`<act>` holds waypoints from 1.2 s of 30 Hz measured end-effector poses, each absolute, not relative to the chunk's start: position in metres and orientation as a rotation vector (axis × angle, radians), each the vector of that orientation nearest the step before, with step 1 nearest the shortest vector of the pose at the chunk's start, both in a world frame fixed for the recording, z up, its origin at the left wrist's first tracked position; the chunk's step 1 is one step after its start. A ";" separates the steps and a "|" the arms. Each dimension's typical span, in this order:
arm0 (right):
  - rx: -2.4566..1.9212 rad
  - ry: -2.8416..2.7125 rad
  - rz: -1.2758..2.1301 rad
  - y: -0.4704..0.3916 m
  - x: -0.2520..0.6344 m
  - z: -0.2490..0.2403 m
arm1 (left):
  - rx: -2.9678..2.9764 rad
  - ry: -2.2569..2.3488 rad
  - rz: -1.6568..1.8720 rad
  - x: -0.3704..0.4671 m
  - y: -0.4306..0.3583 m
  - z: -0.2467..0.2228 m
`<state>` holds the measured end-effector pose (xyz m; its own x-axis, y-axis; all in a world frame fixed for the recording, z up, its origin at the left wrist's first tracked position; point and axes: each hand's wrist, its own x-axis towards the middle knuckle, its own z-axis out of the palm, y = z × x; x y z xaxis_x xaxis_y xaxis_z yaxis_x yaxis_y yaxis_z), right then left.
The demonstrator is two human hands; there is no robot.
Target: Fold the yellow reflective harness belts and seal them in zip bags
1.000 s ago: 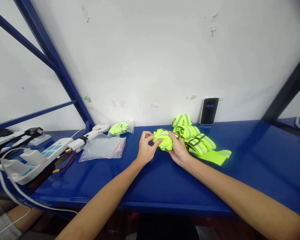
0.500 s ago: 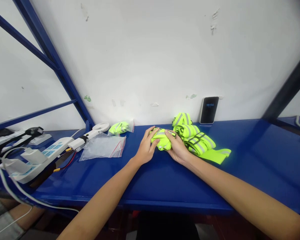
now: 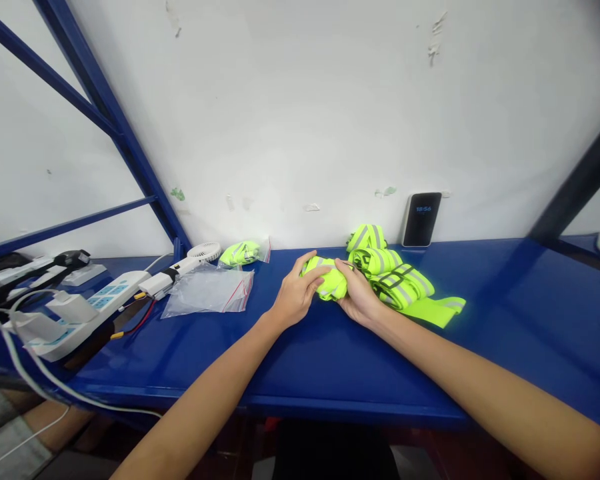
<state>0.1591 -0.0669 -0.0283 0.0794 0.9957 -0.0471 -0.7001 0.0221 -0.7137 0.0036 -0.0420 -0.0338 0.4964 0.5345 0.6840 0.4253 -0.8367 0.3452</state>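
Both hands are gripping one bundle [image 3: 336,285] of yellow-green strap with grey stripes, near the middle of the surface [image 3: 520,320]. The left hand [image 3: 297,293] holds it from the left side, with bent fingers and the thumb laid against its near face. The right hand [image 3: 359,295] is closed around its right side, and the thumb lies on the top of it. Whether the bundle touches the surface, I cannot tell, because the hands cover its lower part.

Just beside the right hand, more straps lie in a row: a small bundle [image 3: 368,236] next to the wall [image 3: 300,120], a roll [image 3: 379,261] in front of it, and a larger roll [image 3: 414,287] with a black buckle [image 3: 399,276]. From this last one a flat end [image 3: 435,311] is spread to the right. Behind them a phone-like device [image 3: 422,220] leans on the wall, and its screen shows 18:56.

To the left of the hands, clear bags [image 3: 205,292] with a red line lie flat. Behind these is a bagged bundle [image 3: 241,253], near a white fan [image 3: 204,251]. Farther left is a power strip [image 3: 111,295] with white plugs [image 3: 75,309] in it.
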 end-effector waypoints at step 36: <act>-0.928 -0.786 1.368 -0.069 0.159 -0.025 | 2.719 1.255 -0.054 -0.193 -0.002 0.042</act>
